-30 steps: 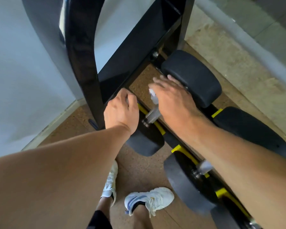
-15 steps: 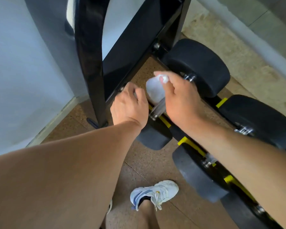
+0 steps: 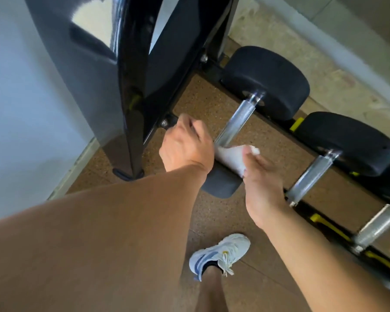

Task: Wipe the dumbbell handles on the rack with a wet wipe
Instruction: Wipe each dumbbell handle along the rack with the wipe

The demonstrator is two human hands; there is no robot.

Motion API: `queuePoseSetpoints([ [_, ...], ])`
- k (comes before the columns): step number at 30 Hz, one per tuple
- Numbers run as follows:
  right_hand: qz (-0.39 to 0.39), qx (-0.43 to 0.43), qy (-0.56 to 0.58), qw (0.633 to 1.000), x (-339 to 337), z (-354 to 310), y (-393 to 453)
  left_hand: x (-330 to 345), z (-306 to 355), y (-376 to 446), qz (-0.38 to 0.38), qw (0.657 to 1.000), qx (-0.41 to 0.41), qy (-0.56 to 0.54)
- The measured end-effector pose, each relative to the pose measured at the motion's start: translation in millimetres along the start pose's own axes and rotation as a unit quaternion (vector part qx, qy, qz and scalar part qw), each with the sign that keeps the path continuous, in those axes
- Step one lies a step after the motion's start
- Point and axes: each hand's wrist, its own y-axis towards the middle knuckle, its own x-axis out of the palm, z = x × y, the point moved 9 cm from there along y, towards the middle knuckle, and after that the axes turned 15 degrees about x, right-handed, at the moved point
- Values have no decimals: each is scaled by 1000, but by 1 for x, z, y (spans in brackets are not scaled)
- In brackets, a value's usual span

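Right hand (image 3: 262,188) wraps wipe (image 3: 231,157) round handle (image 3: 236,122); bare chrome beyond fingertips. Left hand (image 3: 185,147) grips rack (image 3: 135,82) rail.

On the rack (image 3: 214,70), three dumbbell handles lie side by side, the first handle (image 3: 236,120) leftmost, with the wet wipe (image 3: 231,157) wrapped on its near end between the left hand (image 3: 185,147) and right hand (image 3: 262,183), and a shoe (image 3: 218,255) on the floor (image 3: 212,102) before them.
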Motion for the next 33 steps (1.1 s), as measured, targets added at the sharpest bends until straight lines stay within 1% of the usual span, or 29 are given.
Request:
queuePoseSetpoints([
  [1, 66, 45, 21, 997, -19, 7, 3, 0, 0, 0, -4, 1000, -1, 1],
  [2, 112, 78, 43, 990, -31, 8, 6, 1, 0, 0, -8, 1000, -1, 4],
  [3, 134, 96, 82, 983, -36, 5, 12, 1, 0, 0, -10, 1000, 0, 7],
  [4, 128, 100, 111, 980, -31, -7, 19, 1, 0, 0, -11, 1000, 0, 10],
  [5, 123, 113, 109, 980, -20, -18, 28, 1, 0, -1, -12, 1000, 1, 12],
  [6, 137, 127, 137, 973, -11, -30, 33, 2, 1, 0, -13, 1000, 3, 15],
  [7, 185, 114, 157, 963, -7, -43, 38, 2, 2, 0, -15, 1000, 6, 18],
  [8, 198, 90, 184, 959, 3, -57, 38, 2, 2, 0, -15, 1000, 7, 22],
  [10, 235, 27, 77, 968, 13, -73, 36, 2, 3, 1, -16, 999, 6, 34],
  [11, 248, 5, -12, 969, 15, -73, 29, 2, 3, 1, -17, 999, 5, 37],
  [12, 234, -14, -81, 969, 17, -67, 23, 2, 3, 1, -17, 999, 4, 39],
  [13, 208, -35, -160, 964, 20, -62, 18, 1, 4, 1, -16, 999, 4, 40],
  [14, 174, -51, -256, 950, 24, -56, 15, 1, 4, 0, -13, 999, 3, 41],
  [15, 136, -51, -347, 927, 30, -49, 10, 1, 5, 0, -11, 999, 3, 43],
  [16, 92, -36, -408, 908, 35, -42, 7, 1, 5, 0, -9, 999, 2, 46],
  [17, 61, -14, -413, 909, 32, -37, 7, 0, 5, 0, -9, 999, 0, 49],
  [18, 40, 22, -351, 935, 24, -34, 11, 1, 5, -1, -8, 999, -3, 51],
  [19, 34, 82, -225, 970, 11, -31, 16, 1, 5, -1, -9, 999, -4, 50],
  [20, 35, 148, -78, 985, -1, -26, 20, 1, 6, -1, -11, 999, -4, 49],
  [21, 47, 184, 72, 979, -11, -25, 23, 1, 6, -1, -12, 999, -5, 49],
  [22, 61, 198, 191, 959, -18, -26, 28, 2, 6, -1, -12, 999, -5, 49],
  [23, 72, 199, 248, 946, -19, -30, 35, 2, 6, -1, -10, 999, -6, 47],
  [24, 82, 191, 269, 941, -14, -34, 40, 1, 6, -1, -7, 999, -5, 45],
  [25, 98, 175, 237, 951, -8, -41, 39, 0, 7, -1, -4, 999, -5, 44],
  [27, 154, 97, 68, 981, 5, -55, 40, 1, 7, 0, -1, 999, -2, 50],
  [28, 173, 48, -14, 984, 11, -60, 36, 1, 6, 0, 0, 999, -1, 53],
  [31, 162, -24, -173, 971, 12, -58, 33, 2, 6, 0, -1, 998, 6, 57],
  [32, 148, -45, -238, 959, 11, -57, 30, 1, 6, 1, 1, 998, 7, 59],
  [33, 121, -66, -322, 937, 14, -55, 25, 1, 5, 1, 1, 998, 5, 62],
])
